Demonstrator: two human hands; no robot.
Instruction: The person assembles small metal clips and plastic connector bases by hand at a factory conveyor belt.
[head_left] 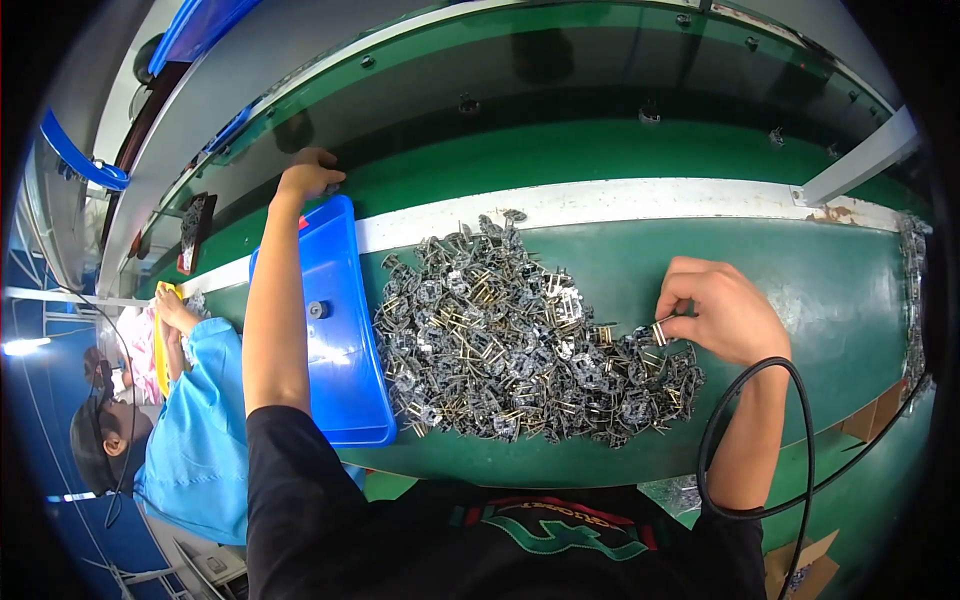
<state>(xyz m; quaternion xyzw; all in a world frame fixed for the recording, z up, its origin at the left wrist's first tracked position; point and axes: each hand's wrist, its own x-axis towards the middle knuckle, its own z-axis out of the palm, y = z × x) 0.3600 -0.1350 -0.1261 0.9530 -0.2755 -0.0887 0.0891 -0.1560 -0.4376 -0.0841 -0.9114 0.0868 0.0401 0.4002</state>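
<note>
1. I see the pile of parts (pixel 480 340) lying in the middle of the green tabletop (pixel 840 270), loose and heaped. A sweep of an arm could, I think, push some parts over the near edge, because no wall holds them there.
2. The blue tray (pixel 340 265) stands to the left of the pile, under the left forearm (pixel 276 320). If this arm drops or pulls back low, it could knock the tray. Inside it I see one round grey part (pixel 318 309).
3. The black cable (pixel 781 361) makes a loop across the right forearm. It could catch there when the arm lifts, and jerk the right hand (pixel 725 310).
4. The left hand (pixel 312 172) is at the far left, beyond the tray. A small dark piece shows at its fingertips, but I cannot tell if the fingers pinch it. A weak hold could let it fall.
5. The right hand pinches one pinned part (pixel 660 333) between thumb and finger, at the right end of the pile. The neighbours are very near, so its pins could hook on them and bend.
6. As for the look, the pile is dark grey and black, tangled, with silvery shine and brassy pins at many angles.
7. The pinned part shows bright, thin metal pins; its body is mostly hidden by the fingers.
</note>
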